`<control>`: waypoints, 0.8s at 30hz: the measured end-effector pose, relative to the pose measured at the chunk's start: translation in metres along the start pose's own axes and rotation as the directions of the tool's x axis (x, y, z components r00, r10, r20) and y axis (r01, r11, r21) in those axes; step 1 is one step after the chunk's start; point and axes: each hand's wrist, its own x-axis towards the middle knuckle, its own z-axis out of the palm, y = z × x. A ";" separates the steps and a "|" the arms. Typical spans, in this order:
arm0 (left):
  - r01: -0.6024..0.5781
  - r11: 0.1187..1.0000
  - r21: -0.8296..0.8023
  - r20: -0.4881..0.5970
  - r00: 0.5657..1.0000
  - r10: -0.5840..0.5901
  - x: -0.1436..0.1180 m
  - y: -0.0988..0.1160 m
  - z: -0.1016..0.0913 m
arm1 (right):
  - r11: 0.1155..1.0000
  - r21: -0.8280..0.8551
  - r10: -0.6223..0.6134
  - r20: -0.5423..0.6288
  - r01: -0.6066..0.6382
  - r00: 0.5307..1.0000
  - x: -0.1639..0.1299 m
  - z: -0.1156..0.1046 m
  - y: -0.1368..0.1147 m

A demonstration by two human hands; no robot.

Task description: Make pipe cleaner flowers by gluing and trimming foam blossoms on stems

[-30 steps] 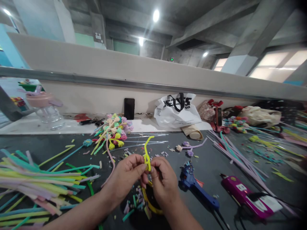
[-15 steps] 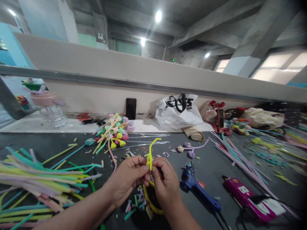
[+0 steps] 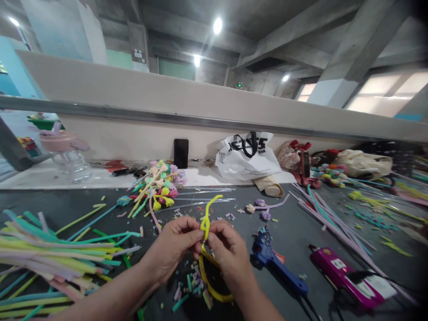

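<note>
- My left hand (image 3: 174,249) & right hand (image 3: 227,254): fingers of both pinching the yellow pipe cleaner (image 3: 205,223) at its twist, above the desk (image 3: 294,232).
- Blue glue gun (image 3: 270,261) at 3 o'clock, near my right hand.
- Pipe-cleaner pile (image 3: 50,254) at 9 o'clock.

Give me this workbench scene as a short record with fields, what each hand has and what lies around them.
left hand: pinches yellow pipe cleaner
right hand: pinches the same stem from the other side
left of hands: pile of pipe cleaners
right of hands: blue glue gun, magenta glue gun
behind: bunch of finished flowers, white bag
surface: dark table, strewn with offcuts
</note>
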 end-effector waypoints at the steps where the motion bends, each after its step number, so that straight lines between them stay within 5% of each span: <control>1: -0.006 0.999 0.044 0.000 1.000 0.006 0.001 0.001 -0.001 | 0.993 0.091 0.080 0.002 -0.080 0.997 0.000 0.000 0.001; 5: -0.013 0.984 0.176 0.036 0.999 0.007 0.003 0.005 -0.005 | 0.889 0.361 0.274 0.073 -0.281 0.959 0.003 0.001 0.008; 14: 0.103 0.974 0.204 0.080 0.989 -0.122 0.003 0.008 -0.009 | 0.841 0.391 0.297 0.247 -0.375 0.922 0.011 -0.010 0.010; 18: 0.125 0.966 0.225 0.083 0.986 -0.147 0.004 0.010 -0.012 | 0.906 0.232 0.303 0.228 -0.354 0.925 0.011 -0.011 0.010; 21: 0.129 0.904 0.407 0.068 0.983 -0.171 0.005 0.016 -0.013 | 0.972 -0.041 0.234 0.224 -0.231 0.946 0.010 -0.011 0.007; 24: 0.012 0.650 0.759 0.041 0.997 -0.067 0.005 0.017 -0.016 | 0.904 -0.425 0.062 0.229 0.042 0.971 0.007 -0.006 0.004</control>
